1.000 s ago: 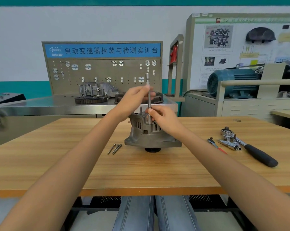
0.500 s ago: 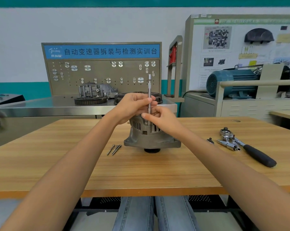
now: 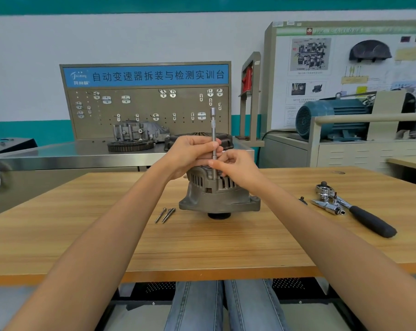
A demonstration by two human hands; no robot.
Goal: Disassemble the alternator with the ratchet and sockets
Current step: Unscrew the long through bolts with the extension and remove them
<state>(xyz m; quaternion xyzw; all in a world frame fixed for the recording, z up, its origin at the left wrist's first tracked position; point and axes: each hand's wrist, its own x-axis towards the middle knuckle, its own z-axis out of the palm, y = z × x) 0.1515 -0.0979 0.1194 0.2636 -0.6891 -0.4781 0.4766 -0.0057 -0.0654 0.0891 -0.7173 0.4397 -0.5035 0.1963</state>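
Note:
A grey alternator [image 3: 220, 197] stands upright in the middle of the wooden table [image 3: 202, 244]. A slim steel extension bar with a socket [image 3: 213, 130] rises vertically from its top. My left hand [image 3: 192, 152] grips the bar's middle. My right hand [image 3: 238, 168] pinches the bar lower down, just above the housing. Three long bolts [image 3: 165, 215] lie on the table left of the alternator. The ratchet with a black handle [image 3: 359, 211] and loose sockets [image 3: 327, 205] lie at the right.
Behind the table stands a steel bench [image 3: 71, 156] with a gearbox part, a ring gear and a tool pegboard [image 3: 145, 101]. A blue electric motor [image 3: 331, 118] sits on a stand at the back right. My knees show under the table edge.
Both hands and the extension bar have dropped a little; my left hand has slid from near the bar's top to its middle. My right hand stays by the housing.

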